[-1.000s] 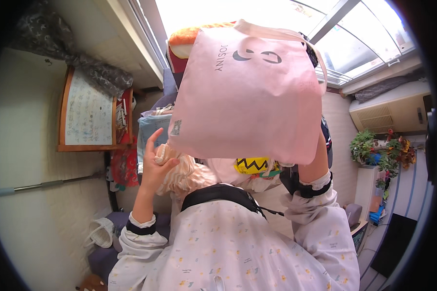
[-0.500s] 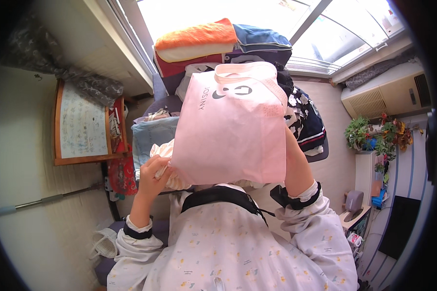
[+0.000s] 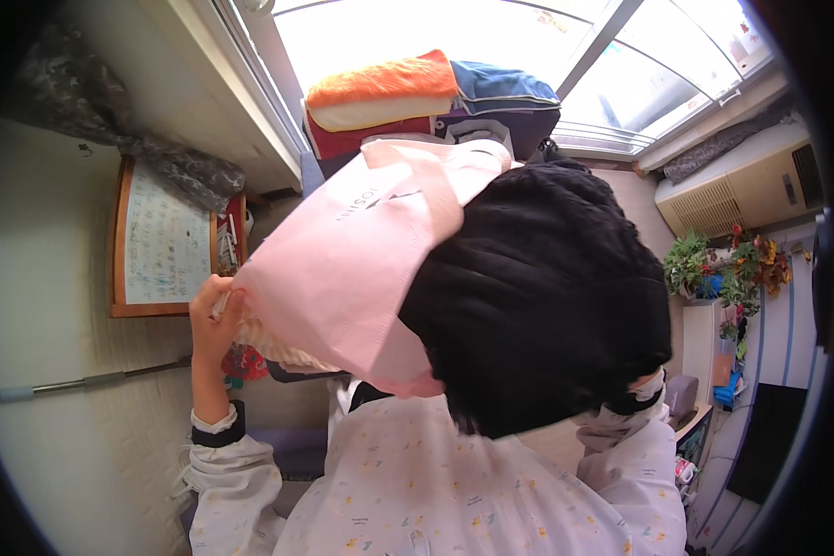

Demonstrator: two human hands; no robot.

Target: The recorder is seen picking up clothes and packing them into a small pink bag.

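Pink fabric tote bag (image 3: 329, 269) tilted at left hand, black cloth over its right side

From my remote post, one head view. The bag is in front of the wearer's torso, mid-scene, leaning, its broad pale-pink strap (image 3: 440, 199) looped at the far end. Dark printing on its face, partly covered by the strap.

Left hand (image 3: 218, 310): at the bag's near-left corner, fingers curled in, thumb against the edge. I read a pinch on the bag. Ruffled cream-and-peach fabric (image 3: 292, 350) hangs just beside it, under the bag's lower edge; I cannot tell whether the fingers take in that too.

Right hand: hidden behind a large crumpled black cloth (image 3: 547, 296); only a sliver of skin shows by the cuff. I cannot tell how far its fingers are spread or what they grip. The black cloth overlaps the bag's right side.

Far side, before the bright window (image 3: 435, 32): a folded fluffy orange towel (image 3: 380, 88), with a folded blue cloth (image 3: 505, 88) on its right. I note a wood-framed whiteboard (image 3: 169, 236) on the left, and leafy green plants (image 3: 688, 259) below a cream air conditioner (image 3: 737, 190) on the right.
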